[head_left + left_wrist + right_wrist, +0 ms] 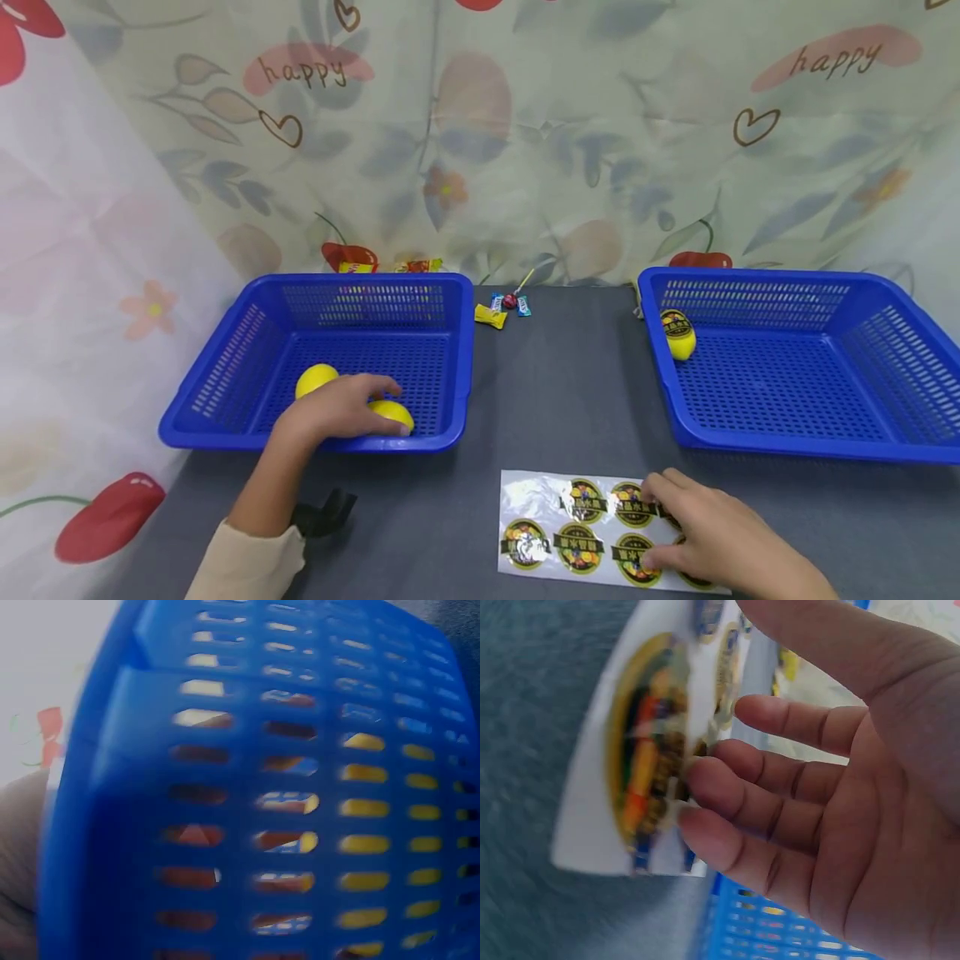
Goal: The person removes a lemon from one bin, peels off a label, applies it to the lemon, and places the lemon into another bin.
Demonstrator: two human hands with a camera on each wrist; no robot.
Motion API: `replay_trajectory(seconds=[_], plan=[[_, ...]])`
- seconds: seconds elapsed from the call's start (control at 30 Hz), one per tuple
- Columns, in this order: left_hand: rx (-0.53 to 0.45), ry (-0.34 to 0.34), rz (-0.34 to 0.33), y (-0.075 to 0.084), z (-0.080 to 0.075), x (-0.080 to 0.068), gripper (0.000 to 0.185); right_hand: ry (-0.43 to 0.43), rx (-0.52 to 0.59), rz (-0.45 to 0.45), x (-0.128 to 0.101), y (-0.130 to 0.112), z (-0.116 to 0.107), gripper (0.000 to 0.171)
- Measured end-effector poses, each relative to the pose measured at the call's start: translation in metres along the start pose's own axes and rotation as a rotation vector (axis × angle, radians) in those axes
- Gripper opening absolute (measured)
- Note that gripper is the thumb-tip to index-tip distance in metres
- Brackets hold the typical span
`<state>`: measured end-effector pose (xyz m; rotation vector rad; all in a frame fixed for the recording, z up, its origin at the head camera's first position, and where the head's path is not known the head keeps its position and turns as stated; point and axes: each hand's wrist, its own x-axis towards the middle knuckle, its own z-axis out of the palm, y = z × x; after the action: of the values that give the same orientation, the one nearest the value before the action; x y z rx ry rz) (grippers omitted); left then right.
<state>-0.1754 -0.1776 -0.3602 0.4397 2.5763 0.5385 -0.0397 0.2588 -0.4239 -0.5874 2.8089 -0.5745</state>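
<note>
My left hand reaches into the left blue basket. Its thumb lies along the near side of a yellow lemon, while a gap shows between the index finger and the fruit; the other fingers are hidden. A second lemon lies behind that hand. Blurred basket slots fill most of the left wrist view. Over the right end of a white sticker sheet is my right hand, fingers loosely bent, thumb apart. Its fingertips come close to a round label; contact is unclear.
At right stands another blue basket, with a lemon bearing a black label against its left wall. Small wrapped candies and a lollipop lie between the baskets at the back. A patterned cloth hangs behind.
</note>
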Motion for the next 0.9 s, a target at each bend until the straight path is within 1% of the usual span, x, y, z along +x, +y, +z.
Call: replay_trajectory(seconds=[0.07, 0.2, 0.3, 0.4, 0.5, 0.63, 0.67, 0.7, 0.77, 0.83, 0.9], plan=[[0.013, -0.019, 0.004, 0.001, 0.001, 0.004, 0.054, -0.009, 0.007, 0.021, 0.002, 0.001, 0.003, 0.056], [0.001, -0.042, 0.004, 0.002, 0.005, 0.009, 0.047, -0.018, 0.024, 0.059, 0.006, 0.003, 0.006, 0.057], [-0.013, -0.040, 0.002, 0.002, 0.005, 0.010, 0.045, -0.026, 0.037, 0.069, 0.008, 0.005, 0.006, 0.058], [-0.019, -0.024, 0.018, 0.002, 0.005, 0.012, 0.047, -0.030, 0.047, 0.061, 0.009, 0.007, 0.006, 0.058], [0.003, 0.024, 0.022, 0.003, 0.006, 0.013, 0.048, -0.036, 0.075, 0.047, 0.011, 0.009, 0.006, 0.057], [0.056, 0.106, -0.022, 0.002, 0.009, 0.014, 0.049, -0.046, 0.111, 0.036, 0.013, 0.013, 0.006, 0.056], [0.063, 0.124, -0.022, 0.002, 0.010, 0.014, 0.048, -0.045, 0.115, 0.033, 0.013, 0.013, 0.006, 0.055], [0.063, 0.135, -0.020, 0.002, 0.010, 0.014, 0.047, -0.045, 0.115, 0.032, 0.014, 0.014, 0.007, 0.055], [0.053, 0.145, 0.018, 0.001, 0.011, 0.014, 0.044, -0.042, 0.118, 0.025, 0.014, 0.015, 0.007, 0.055], [0.041, 0.162, 0.057, 0.001, 0.011, 0.014, 0.047, -0.036, 0.126, 0.016, 0.014, 0.015, 0.007, 0.055], [0.037, 0.192, 0.056, 0.001, 0.010, 0.014, 0.053, -0.028, 0.129, 0.004, 0.015, 0.016, 0.007, 0.055]])
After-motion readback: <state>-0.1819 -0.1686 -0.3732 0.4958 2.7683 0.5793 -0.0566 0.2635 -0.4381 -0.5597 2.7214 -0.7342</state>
